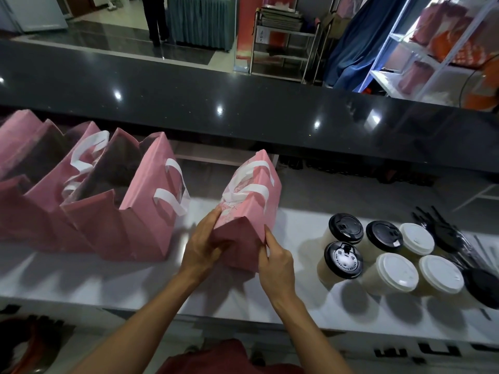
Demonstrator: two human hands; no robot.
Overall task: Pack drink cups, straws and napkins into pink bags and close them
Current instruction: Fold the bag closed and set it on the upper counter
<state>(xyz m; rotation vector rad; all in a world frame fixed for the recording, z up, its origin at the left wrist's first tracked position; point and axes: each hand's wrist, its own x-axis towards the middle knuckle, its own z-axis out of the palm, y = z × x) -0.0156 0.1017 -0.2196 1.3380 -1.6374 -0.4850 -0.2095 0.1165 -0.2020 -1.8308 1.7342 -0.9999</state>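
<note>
Hands [205, 245] on pink bag [249, 201], bag row [113, 201] left, cups [388, 255] right.

pink bag [251, 201] with white handles [252, 188]; more pink bags [140, 203] at the left; cups with black lids [345, 228] and white lids [397, 271]; white bench [135, 282]; glossy black counter [243, 114].

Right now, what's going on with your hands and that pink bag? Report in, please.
Left hand and right hand both have a grip on the pink bag, pinching its near end. Bag upright on counter. Lidded cups waiting right. Nothing blocking.
</note>
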